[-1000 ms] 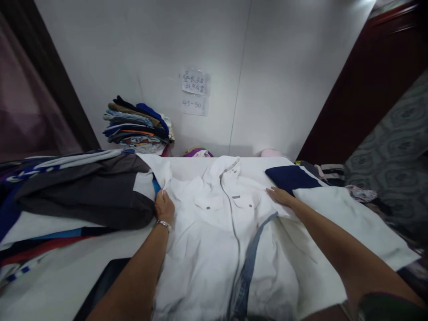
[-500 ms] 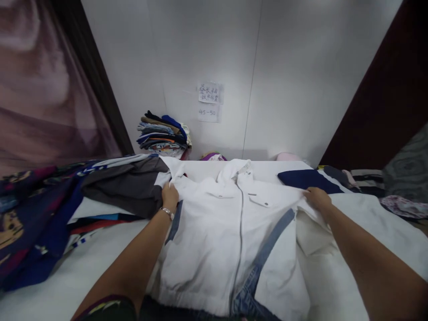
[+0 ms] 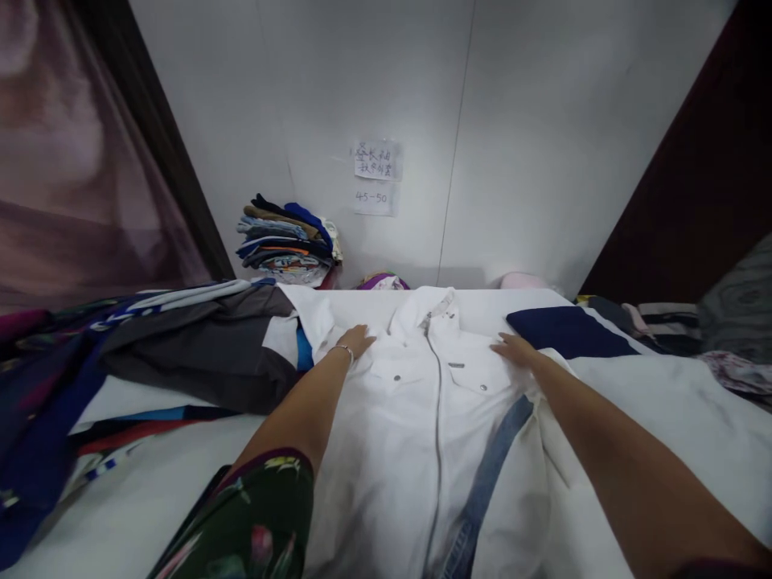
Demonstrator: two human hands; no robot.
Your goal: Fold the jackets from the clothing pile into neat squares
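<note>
A white zip-front jacket [image 3: 398, 418] with chest pockets and blue denim side strips lies spread in front of me, its collar at the far end. My left hand [image 3: 357, 341], with a bracelet at the wrist, rests on the jacket's left shoulder, fingers stretched toward the collar. On the opposite shoulder lies my right hand [image 3: 515, 350], its fingers extended and slightly apart on the cloth. Neither hand shows cloth gripped in it. My forearms cover parts of the sleeves.
A stack of folded clothes [image 3: 289, 241] stands against the wall at the back left. Dark grey and blue garments [image 3: 199, 338] are heaped on the left. A folded navy garment [image 3: 570, 331] lies on the right. Paper notes [image 3: 377, 177] hang on the wall.
Both hands have moved inward from the jacket's outer shoulder edges, which they were holding, and now rest flatter on its shoulders. The jacket has shifted a little and its front lies straighter.
</note>
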